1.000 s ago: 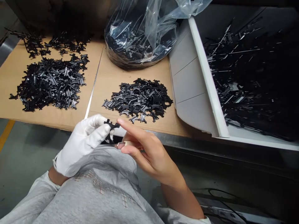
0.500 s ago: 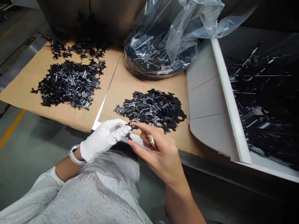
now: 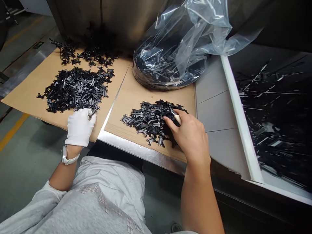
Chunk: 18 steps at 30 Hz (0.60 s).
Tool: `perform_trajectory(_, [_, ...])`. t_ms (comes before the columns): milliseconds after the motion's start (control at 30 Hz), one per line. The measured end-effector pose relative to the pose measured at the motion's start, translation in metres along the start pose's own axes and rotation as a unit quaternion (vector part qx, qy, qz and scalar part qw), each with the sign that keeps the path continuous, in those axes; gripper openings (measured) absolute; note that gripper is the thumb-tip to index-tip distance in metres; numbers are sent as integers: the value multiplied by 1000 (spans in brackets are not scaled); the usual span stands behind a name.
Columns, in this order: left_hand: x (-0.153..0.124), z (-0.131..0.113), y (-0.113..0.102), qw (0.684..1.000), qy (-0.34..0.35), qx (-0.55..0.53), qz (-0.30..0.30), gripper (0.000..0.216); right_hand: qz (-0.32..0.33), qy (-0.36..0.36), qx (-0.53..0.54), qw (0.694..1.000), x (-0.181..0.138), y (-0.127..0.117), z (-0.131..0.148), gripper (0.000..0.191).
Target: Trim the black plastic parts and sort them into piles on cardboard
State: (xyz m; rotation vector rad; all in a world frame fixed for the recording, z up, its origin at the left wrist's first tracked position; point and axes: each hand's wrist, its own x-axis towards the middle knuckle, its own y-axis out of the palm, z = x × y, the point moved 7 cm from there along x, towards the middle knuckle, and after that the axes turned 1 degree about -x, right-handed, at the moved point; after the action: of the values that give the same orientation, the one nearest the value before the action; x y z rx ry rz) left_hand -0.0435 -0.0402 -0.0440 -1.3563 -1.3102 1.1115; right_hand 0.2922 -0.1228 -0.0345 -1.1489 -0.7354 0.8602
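Note:
My left hand, in a white glove, is at the front edge of the left pile of small black plastic parts. Its thumb and forefinger are closed round one black plastic part. Over the right side of the other pile of black parts is my bare right hand. It grips what looks like a small knife with a pale handle, its grey tip pointing away from me. Thumb and fingertips reach down to the pile; whether they also pinch a part is hidden.
Brown cardboard covers the metal-edged table. Behind the right pile stands a clear plastic bag full of black parts. A white-rimmed bin with dark pieces is at right. More black parts lie at the back left.
My hands were together at the table's front edge round a black part. The left has moved left to the left pile; the right has moved forward and right onto the right pile.

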Motion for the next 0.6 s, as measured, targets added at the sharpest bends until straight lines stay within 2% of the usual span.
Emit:
perform_trajectory(100, [-1, -2, -8, 998, 4, -49, -45, 19, -59, -26, 48, 997, -7, -10, 1, 45])
perform_trajectory(167, [-7, -9, -16, 991, 31, -93, -90, 14, -86, -60, 131, 986, -16, -18, 10, 40])
perform_trajectory(233, [-18, -25, -24, 977, 97, -141, -125, 10, -44, -96, 252, 962, -29, -19, 29, 35])
perform_trajectory(333, [-43, -57, -34, 942, 228, -196, -153, 11, 97, -137, 425, 890, -50, -9, 72, 32])
perform_trajectory(400, [-59, -74, -39, 921, 287, -211, -159, 12, 144, -148, 486, 849, -60, -4, 93, 30])
perform_trajectory(500, [-70, -86, -42, 906, 313, -249, -139, 14, 161, -139, 535, 818, -64, 4, 101, 24])
perform_trajectory(567, [-68, -85, -41, 895, 292, -328, -75, 9, 162, -124, 571, 795, -63, 6, 96, 25])
perform_trajectory(600, [-66, -83, -37, 885, 268, -381, -21, 11, 164, -118, 591, 781, -63, 5, 93, 28])
